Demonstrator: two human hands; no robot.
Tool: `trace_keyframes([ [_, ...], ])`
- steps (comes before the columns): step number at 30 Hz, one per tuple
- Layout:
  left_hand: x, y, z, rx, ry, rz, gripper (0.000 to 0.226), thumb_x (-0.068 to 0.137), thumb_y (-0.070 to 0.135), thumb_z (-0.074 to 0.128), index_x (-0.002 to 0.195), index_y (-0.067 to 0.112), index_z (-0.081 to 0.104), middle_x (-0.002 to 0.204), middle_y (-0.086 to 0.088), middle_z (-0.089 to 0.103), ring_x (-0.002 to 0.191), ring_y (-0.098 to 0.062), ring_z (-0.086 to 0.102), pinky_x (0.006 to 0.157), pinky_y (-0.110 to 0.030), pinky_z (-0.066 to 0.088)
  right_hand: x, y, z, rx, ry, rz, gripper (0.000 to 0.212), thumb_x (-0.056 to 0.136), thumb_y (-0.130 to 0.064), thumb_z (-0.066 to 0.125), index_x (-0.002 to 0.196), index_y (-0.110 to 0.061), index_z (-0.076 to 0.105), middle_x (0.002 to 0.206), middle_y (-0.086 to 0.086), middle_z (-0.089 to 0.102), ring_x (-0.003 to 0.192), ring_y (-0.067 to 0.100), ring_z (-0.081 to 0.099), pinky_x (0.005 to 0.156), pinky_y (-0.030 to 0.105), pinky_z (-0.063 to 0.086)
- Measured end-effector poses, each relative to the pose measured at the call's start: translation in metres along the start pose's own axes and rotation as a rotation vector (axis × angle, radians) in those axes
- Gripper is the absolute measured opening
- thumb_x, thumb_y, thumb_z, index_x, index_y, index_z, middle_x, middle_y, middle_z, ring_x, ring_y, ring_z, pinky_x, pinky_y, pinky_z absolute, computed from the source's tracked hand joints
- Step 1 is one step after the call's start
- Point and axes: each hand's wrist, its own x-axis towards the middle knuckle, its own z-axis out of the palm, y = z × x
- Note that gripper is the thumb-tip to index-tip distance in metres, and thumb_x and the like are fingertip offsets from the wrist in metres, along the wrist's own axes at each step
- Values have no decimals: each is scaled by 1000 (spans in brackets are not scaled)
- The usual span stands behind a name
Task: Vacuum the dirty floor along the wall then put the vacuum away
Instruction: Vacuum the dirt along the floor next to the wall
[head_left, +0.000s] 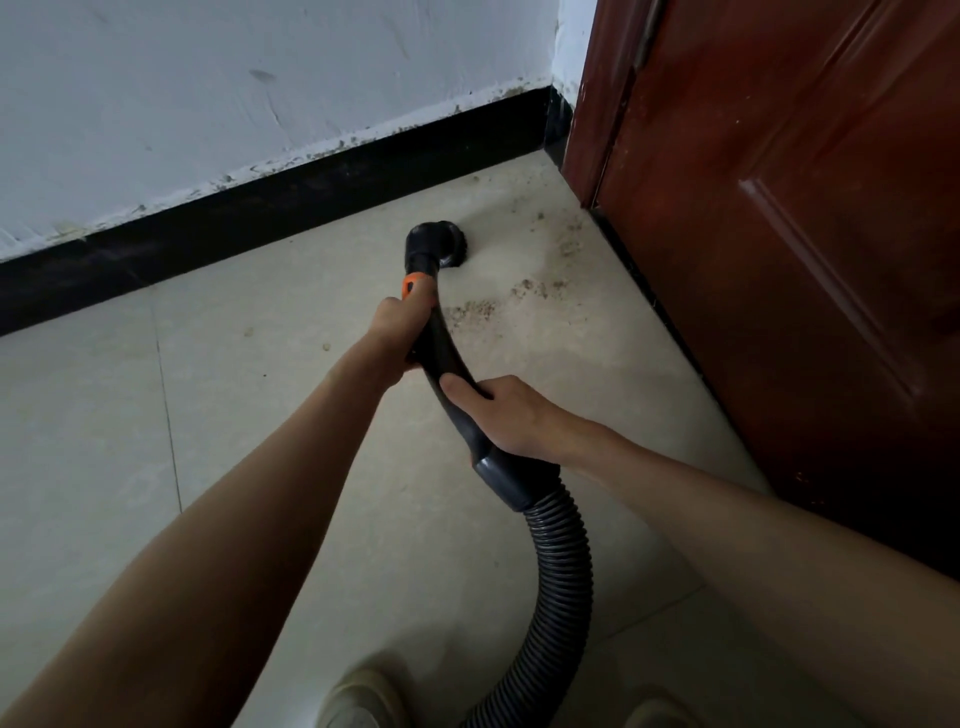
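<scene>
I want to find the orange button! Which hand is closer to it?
Left. The left hand grips the tube right below the orange button; the right hand holds farther down, near the hose.

A black curved vacuum handle (451, 358) with an orange band is angled down toward the floor (291, 405), its round black nozzle (441, 243) set on the pale tiles near the corner. A grey ribbed hose (558, 587) is attached at the handle's lower end and curves downward. Brown dirt (498, 304) is scattered just beside the nozzle, along the wall (208, 104) and black baseboard (260, 208).
</scene>
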Motion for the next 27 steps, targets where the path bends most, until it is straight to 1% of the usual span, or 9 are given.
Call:
trace_keyframes([
  [2,-8,-7,-13,-37,2,-22,36,96,38,41,107,3,45,85,-7,52,73,-19,53,58,-29,46,-4,-3,7,0,-40,-7,55,97,-56,41,74,-9,57,75,13,65,86,38,68,85,44,53],
  [4,-18,-17,-23,-39,16,-32,36,96,37,40,107,3,44,83,-7,51,72,-19,53,56,-29,45,-9,-4,14,-22,-75,-11,55,97,-56,41,74,-8,57,75,15,66,85,39,68,86,46,53],
  [7,-31,-33,-32,-57,53,-45,36,97,36,39,108,3,44,82,-7,50,71,-20,53,55,-29,45,-20,-5,23,-65,-124,-8,55,97,-56,40,73,-9,57,75,13,65,75,32,66,84,44,54],
  [12,-51,-53,-37,-93,69,-92,36,97,36,36,109,2,45,83,-8,51,72,-20,53,53,-29,44,-40,-1,33,-171,-171,-1,56,97,-57,37,79,-8,57,79,13,67,71,25,63,78,40,53],
  [15,-62,-63,-35,-115,53,-121,39,98,38,35,109,2,45,84,-9,52,74,-21,55,56,-31,46,-50,4,35,-94,-226,41,48,99,-51,41,81,-9,55,74,10,70,64,23,64,75,36,54],
  [17,-67,-67,-33,-128,25,-127,38,98,38,35,109,2,45,85,-10,53,75,-23,55,57,-31,47,-56,4,37,-86,-220,50,44,99,-50,41,85,-10,53,75,11,70,62,24,65,73,36,55],
  [19,-71,-68,-31,-134,-3,-132,37,98,37,36,109,2,45,86,-11,53,76,-23,56,58,-32,48,-60,3,39,-141,-198,44,48,100,-52,36,84,-10,53,75,12,70,59,24,64,71,34,55],
  [24,-77,-67,-25,-121,-44,-135,38,98,37,36,111,2,44,86,-11,53,75,-23,56,56,-31,47,-69,1,39,-237,-167,45,60,101,-54,27,78,-6,55,62,8,66,58,22,64,66,28,52],
  [27,-78,-66,-20,-108,-72,-126,37,98,38,36,108,2,43,86,-11,53,76,-23,56,60,-33,48,-72,4,38,-225,-138,55,58,101,-54,27,78,-7,54,61,8,65,59,24,64,67,31,52],
])
